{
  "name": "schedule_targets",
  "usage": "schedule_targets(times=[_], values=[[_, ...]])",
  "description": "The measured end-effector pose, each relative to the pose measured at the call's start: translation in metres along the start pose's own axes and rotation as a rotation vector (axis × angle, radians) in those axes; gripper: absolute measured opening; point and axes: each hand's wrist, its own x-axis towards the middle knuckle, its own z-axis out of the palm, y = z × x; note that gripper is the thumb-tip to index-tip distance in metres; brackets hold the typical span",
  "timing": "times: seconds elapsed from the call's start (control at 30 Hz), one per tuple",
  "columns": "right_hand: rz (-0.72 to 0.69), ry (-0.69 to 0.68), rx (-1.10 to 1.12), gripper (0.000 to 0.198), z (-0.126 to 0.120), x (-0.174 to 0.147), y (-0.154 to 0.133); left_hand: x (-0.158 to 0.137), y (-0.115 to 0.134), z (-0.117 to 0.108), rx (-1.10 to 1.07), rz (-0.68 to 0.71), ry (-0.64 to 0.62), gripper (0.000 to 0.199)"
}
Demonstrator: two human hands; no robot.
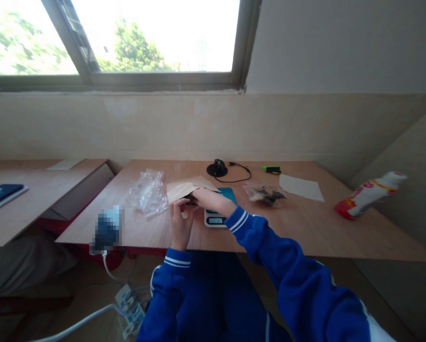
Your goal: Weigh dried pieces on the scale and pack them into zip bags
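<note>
Brown paper envelope (187, 189) at table's (305, 223) near edge, over the scale (216, 217). Left hand (180, 223) pinches its mouth; right hand (207, 199) clamps the flap. Light, floppy, creases easily (probably); best gripped at the rim.

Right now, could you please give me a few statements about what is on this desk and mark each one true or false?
1. Both hands are on a brown paper envelope. True: the left hand and right hand meet at its near edge.
2. A small scale sits under the right hand. True.
3. The crumpled clear plastic bag lies to the right of the scale. False: it lies to the left, beside the envelope.
4. The red and white bottle stands upright. False: it lies tilted at the desk's right edge.
5. A sheet of white paper lies on the desk. True.
6. The green marker is in the left hand. False: it lies at the far side.
</note>
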Motion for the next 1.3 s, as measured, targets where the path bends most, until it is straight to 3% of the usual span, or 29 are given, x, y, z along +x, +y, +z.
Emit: schedule_targets(times=[0.2, 0.5, 0.77, 1.03, 1.17, 1.3], values=[[-0.01, 0.086, -0.032, 0.023, -0.011, -0.027, -0.006, 0.003, -0.002, -0.001, 0.001, 0.03, 0.045, 0.038], [-0.212, 0.305, 0.403, 0.036, -0.014, -0.042, 0.017, 0.017, -0.003, 0.004, -0.032, 0.039, 0.047, 0.043], [-0.141, 0.402, 0.674, 0.041, -0.022, -0.038, 0.023, 0.038, 0.003, 0.003, -0.005, 0.021, -0.003, 0.032], [0.002, 0.649, 1.038, 0.049, -0.022, -0.055, 0.047, 0.045, 0.003, 0.001, 0.028, -0.048, -0.056, 0.016], [0.176, 0.651, 0.954, 0.046, -0.006, -0.066, 0.077, 0.052, 0.006, 0.001, 0.035, -0.074, -0.023, 0.012], [0.299, 0.559, 0.536, 0.035, 0.018, -0.063, 0.104, 0.061, 0.006, 0.004, 0.07, -0.087, 0.014, 0.012]])
